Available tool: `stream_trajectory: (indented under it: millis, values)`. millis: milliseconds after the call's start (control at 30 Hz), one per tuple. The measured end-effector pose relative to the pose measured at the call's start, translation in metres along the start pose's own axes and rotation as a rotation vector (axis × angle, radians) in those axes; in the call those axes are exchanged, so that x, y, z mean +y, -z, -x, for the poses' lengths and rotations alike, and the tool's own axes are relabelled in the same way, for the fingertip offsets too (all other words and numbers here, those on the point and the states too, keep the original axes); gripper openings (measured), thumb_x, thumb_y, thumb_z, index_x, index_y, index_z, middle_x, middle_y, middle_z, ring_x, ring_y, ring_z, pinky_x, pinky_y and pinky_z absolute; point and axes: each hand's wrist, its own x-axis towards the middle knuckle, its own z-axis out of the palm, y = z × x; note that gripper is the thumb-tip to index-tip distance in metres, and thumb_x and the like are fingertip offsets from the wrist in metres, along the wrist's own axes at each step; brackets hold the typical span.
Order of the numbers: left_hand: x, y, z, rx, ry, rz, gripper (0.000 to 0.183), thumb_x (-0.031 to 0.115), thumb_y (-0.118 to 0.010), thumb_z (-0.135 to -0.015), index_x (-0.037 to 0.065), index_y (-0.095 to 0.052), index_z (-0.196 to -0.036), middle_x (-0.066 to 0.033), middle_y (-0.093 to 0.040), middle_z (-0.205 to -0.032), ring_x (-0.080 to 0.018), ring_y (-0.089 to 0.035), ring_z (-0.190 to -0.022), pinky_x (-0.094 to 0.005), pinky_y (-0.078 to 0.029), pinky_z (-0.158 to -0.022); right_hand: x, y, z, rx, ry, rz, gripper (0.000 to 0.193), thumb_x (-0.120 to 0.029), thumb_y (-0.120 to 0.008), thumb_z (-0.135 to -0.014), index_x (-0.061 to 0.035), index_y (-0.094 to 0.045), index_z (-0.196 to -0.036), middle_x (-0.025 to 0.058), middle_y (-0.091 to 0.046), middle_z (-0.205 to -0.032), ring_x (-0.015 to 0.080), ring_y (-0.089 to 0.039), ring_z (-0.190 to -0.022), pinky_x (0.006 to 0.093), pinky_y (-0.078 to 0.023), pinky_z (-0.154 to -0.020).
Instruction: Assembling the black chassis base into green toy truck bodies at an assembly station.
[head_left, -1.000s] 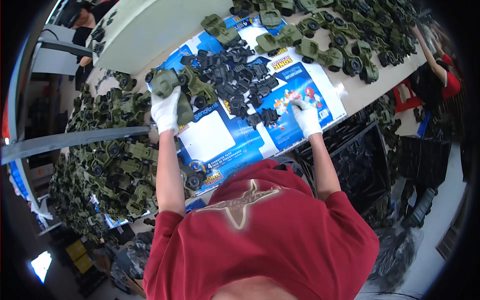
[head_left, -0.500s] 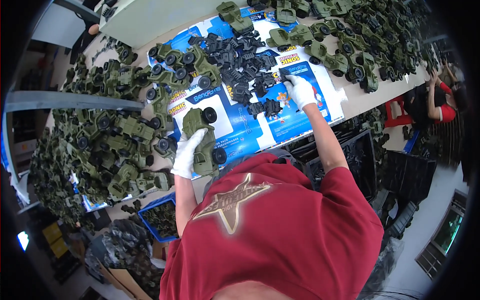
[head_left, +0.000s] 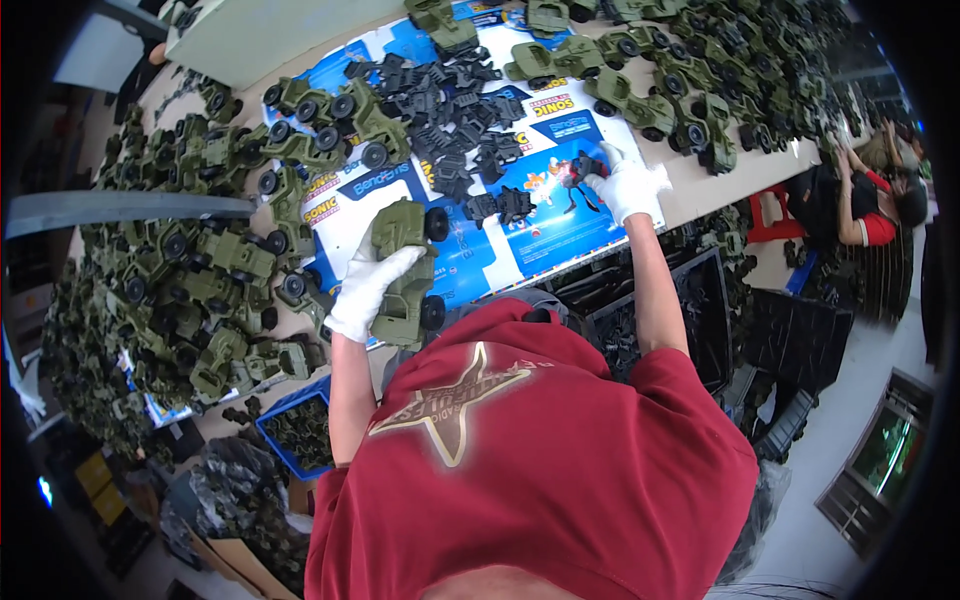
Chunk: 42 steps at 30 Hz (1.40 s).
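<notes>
My left hand (head_left: pixel 370 285), in a white glove, grips an olive-green toy jeep (head_left: pixel 405 305) with black wheels, held above the near edge of the table. White-gloved too, my right hand (head_left: pixel 630 188) is over the right side of a printed blue-and-white sheet (head_left: pixel 560 245). Between its fingertips is a small dark piece, seemingly a black plastic part (head_left: pixel 590 165), partly hidden and hard to tell from the printed figure beneath. A pile of similar black plastic parts (head_left: pixel 425 105) lies on the sheet to the left, with two loose ones (head_left: pixel 500 206) nearer me.
Many green toy jeeps (head_left: pixel 210 260) crowd the table's left side, and more (head_left: pixel 740 60) fill the far right. A grey bar (head_left: pixel 130 207) juts in from the left. Below the table edge are a blue crate (head_left: pixel 290 425) and black crates (head_left: pixel 700 310). Another person (head_left: pixel 870 200) sits at right.
My right hand has drawn back to the right, away from the black pile, with the dark piece at its fingertips. My left hand keeps the jeep, its fingers now further across it.
</notes>
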Motion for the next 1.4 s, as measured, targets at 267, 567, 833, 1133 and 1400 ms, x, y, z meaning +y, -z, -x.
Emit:
stream_trajectory:
  millis: [267,567,833,1133,1400]
  values:
    - [0.04,-0.035,0.016,-0.149,-0.046,-0.121,0.066,0.01,-0.079,-0.08,0.003,-0.048,-0.137,-0.0058,-0.063,-0.122,-0.0129,-0.061,-0.106,-0.0288,-0.051,-0.092,-0.081,0.017,0.022,-0.566,0.009,-1.06,0.051,-0.003,-0.065,-0.09,-0.0036,-0.052,-0.139,0.0068,-0.063,-0.125,0.0097,-0.06,-0.099,0.0243,-0.05,-0.083]
    - [0.049,-0.039,0.03,-0.251,-0.008,-0.167,0.068,0.009,-0.079,-0.079,0.002,-0.047,-0.139,-0.0065,-0.06,-0.126,-0.0145,-0.055,-0.115,-0.0311,-0.044,-0.099,-0.16,0.03,0.065,-1.133,0.198,-1.565,0.08,-0.042,-0.072,-0.085,0.0052,-0.042,-0.143,0.0116,-0.052,-0.139,0.017,-0.052,-0.122,0.0312,-0.042,-0.102]
    - [0.035,-0.027,0.032,-0.254,-0.014,-0.097,0.068,0.008,-0.078,-0.079,0.002,-0.047,-0.14,-0.0064,-0.061,-0.126,-0.0139,-0.057,-0.113,-0.0305,-0.046,-0.097,-0.164,0.029,0.071,-1.109,0.238,-1.56,0.083,-0.041,-0.075,-0.082,0.0071,-0.042,-0.142,0.0118,-0.054,-0.138,0.0167,-0.051,-0.123,0.0316,-0.038,-0.107]
    - [0.04,-0.029,0.039,-0.227,-0.012,0.015,0.071,0.007,-0.079,-0.077,0.003,-0.047,-0.14,-0.0067,-0.062,-0.125,-0.0133,-0.058,-0.111,-0.0301,-0.047,-0.096,-0.165,0.029,0.053,-1.062,0.461,-1.264,0.067,-0.046,-0.057,-0.095,0.005,-0.048,-0.138,0.011,-0.057,-0.134,0.0167,-0.053,-0.121,0.0311,-0.038,-0.106]
    - [0.007,-0.035,0.026,0.198,-0.301,-0.288,0.098,0.026,-0.09,-0.066,0.004,-0.038,-0.146,-0.0096,-0.058,-0.128,-0.017,-0.055,-0.117,-0.0321,-0.045,-0.1,-0.228,0.014,0.082,-0.581,0.364,-1.376,0.049,-0.034,-0.034,-0.105,0.0026,-0.061,-0.122,0.0124,-0.064,-0.12,0.0183,-0.059,-0.111,0.0324,-0.044,-0.1]
